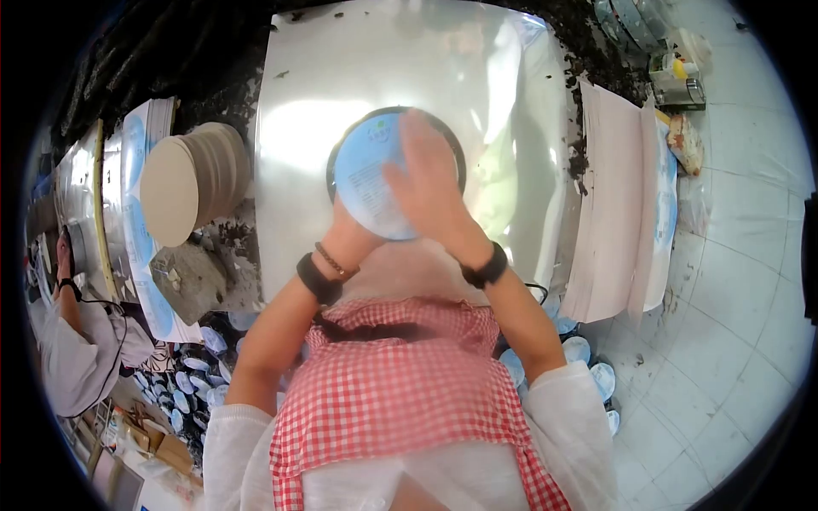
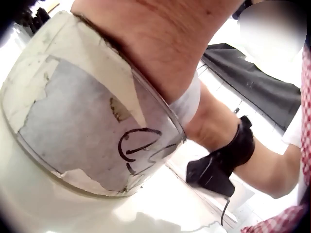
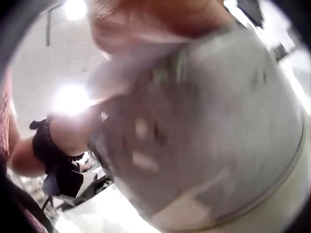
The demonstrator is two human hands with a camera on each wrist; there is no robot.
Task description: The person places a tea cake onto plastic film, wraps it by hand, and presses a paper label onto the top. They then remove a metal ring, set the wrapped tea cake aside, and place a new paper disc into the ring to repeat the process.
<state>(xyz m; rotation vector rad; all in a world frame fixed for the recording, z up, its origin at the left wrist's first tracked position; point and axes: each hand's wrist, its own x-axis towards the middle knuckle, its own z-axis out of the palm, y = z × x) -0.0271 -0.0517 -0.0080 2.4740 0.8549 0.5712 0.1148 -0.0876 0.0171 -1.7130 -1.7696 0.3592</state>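
Note:
A round light-blue printed disc [image 1: 366, 170] lies over the dark-rimmed top of a drum [image 2: 87, 116], set slightly off to the lower left. Torn pale labels and black marker writing cover the drum's side. My left hand [image 1: 354, 237] is at the disc's lower-left edge, its fingers hidden beneath it. Across the disc's right part, my right hand [image 1: 426, 183] lies with its fingers extended, blurred by motion. In the right wrist view the drum [image 3: 218, 126] is blurred too, with the right hand over its top.
A shiny sheet [image 1: 298, 230] covers the table under the drum. To the left stand a stack of round cards [image 1: 169, 192], a stone block [image 1: 189, 277] and blue-printed sheets [image 1: 141, 221]. More sheets [image 1: 613, 196] stand at right. Many blue-topped pieces [image 1: 200, 375] lie below; another person [image 1: 81, 358] works far left.

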